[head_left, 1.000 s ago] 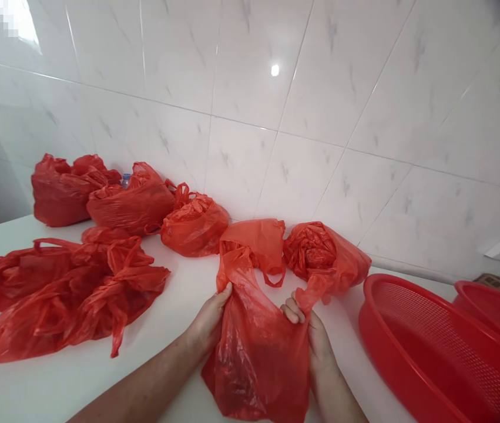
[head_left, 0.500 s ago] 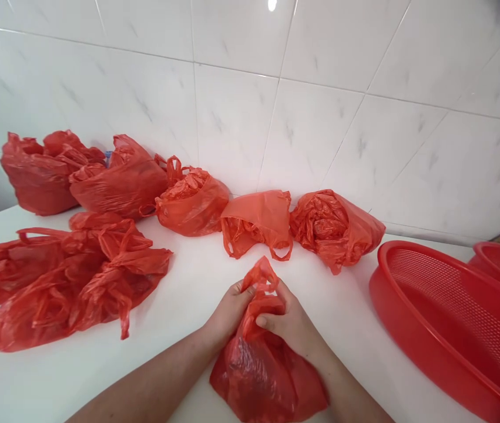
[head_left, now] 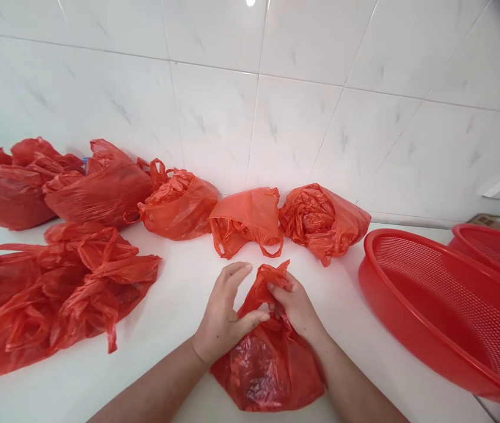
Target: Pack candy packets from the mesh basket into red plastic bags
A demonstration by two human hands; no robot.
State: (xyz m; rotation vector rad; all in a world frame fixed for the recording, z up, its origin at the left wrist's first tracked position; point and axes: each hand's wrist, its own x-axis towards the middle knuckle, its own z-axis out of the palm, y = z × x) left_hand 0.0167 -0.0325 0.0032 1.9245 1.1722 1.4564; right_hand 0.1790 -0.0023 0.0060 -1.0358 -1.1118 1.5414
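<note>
A red plastic bag (head_left: 271,364) sits on the white table in front of me, its lower part bulging and its top gathered upward. My right hand (head_left: 296,305) pinches the gathered top between thumb and fingers. Beside the neck of the bag, my left hand (head_left: 227,317) is open, thumb and fingers spread apart, the thumb close to the plastic. Whether the left thumb touches the bag I cannot tell. What the bag contains is hidden by the red plastic.
Tied red bags (head_left: 64,294) lie on the left of the white table (head_left: 179,329). Along the tiled wall (head_left: 214,117) stand several more red bags (head_left: 179,205). A large red mesh basket (head_left: 426,317) is at the right, with another red basket (head_left: 496,247) behind it.
My left hand has let go of the bag's top and spread open. The right hand has closed on the gathered top. The view has shifted slightly to the right.
</note>
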